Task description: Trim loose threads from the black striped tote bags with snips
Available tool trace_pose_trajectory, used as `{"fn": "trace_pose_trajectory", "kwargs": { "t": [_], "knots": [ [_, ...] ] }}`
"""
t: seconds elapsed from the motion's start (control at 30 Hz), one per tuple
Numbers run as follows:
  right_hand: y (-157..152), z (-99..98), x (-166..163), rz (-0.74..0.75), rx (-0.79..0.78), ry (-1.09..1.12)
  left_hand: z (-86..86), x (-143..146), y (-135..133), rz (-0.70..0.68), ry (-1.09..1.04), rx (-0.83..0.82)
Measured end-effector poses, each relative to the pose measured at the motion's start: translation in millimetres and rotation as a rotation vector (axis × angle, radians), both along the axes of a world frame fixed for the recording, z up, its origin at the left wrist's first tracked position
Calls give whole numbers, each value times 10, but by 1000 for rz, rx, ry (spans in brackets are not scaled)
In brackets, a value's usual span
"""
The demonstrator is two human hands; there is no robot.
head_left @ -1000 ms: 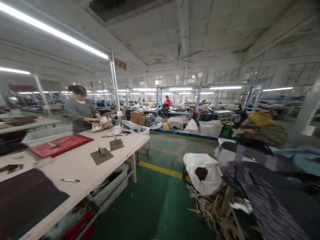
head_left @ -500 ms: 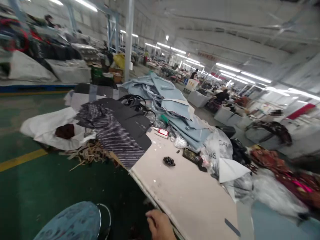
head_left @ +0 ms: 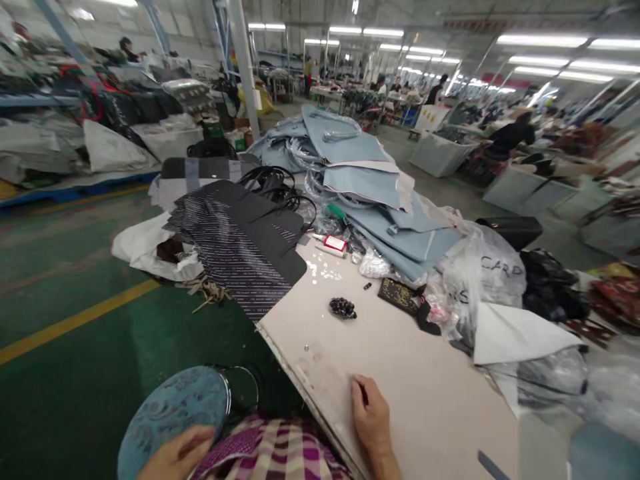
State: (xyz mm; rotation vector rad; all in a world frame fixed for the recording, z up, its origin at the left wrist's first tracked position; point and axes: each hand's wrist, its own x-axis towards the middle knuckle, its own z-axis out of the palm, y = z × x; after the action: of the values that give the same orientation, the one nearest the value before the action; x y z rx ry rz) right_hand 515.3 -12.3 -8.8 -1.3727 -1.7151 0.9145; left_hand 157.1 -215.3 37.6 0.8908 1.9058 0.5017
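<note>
My right hand (head_left: 371,419) lies flat on the pale table (head_left: 410,373) close to its near edge, fingers stretched forward and holding nothing. My left hand (head_left: 175,455) rests open on the rim of a blue patterned stool cushion (head_left: 170,410), beside my checked garment (head_left: 285,457). Ahead of the right hand lies a small dark beaded clump (head_left: 343,308). Farther back are black striped fabric pieces (head_left: 240,247), a red and white tube (head_left: 333,243) and a pile of light blue cut pieces (head_left: 360,180).
Clear plastic bags (head_left: 480,273) and a white sheet (head_left: 515,333) crowd the table's right side. A white sack (head_left: 145,247) lies on the green floor with its yellow line (head_left: 75,320). Grey bins (head_left: 440,153), a post (head_left: 245,73) and distant workers stand beyond.
My view has swung from a co-worker's table on the left to this table. My right hand has moved up onto the tabletop, and my left hand has come into view on the stool cushion.
</note>
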Motion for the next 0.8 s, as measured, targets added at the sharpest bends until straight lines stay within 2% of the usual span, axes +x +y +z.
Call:
{"fn": "trace_pose_trajectory", "kwargs": {
  "t": [0.2, 0.3, 0.33, 0.43, 0.5, 0.6, 0.67, 0.8],
  "knots": [
    [-14, -113, 47, 67, 240, -75, 408, 286, 564, -10, -131, 17],
    [7, -68, 40, 84, 255, -105, 476, 426, 774, -57, -62, 69],
    [6, -40, 34, 90, 251, -122, 462, 470, 853, -124, 42, 127],
    [-41, 44, 20, 123, 321, -252, 330, 614, 1157, -438, 427, 406],
    [-106, 77, 14, 165, 383, -429, 191, 716, 1395, -607, 525, 542],
    [-208, 61, 9, 245, 386, -658, -23, 830, 1721, -712, 527, 594],
    [-247, 22, 8, 270, 362, -714, -127, 855, 1880, -776, 546, 616],
    [-253, -5, 1, 284, 310, -733, -171, 807, 2044, -879, 595, 638]
  ]
}}
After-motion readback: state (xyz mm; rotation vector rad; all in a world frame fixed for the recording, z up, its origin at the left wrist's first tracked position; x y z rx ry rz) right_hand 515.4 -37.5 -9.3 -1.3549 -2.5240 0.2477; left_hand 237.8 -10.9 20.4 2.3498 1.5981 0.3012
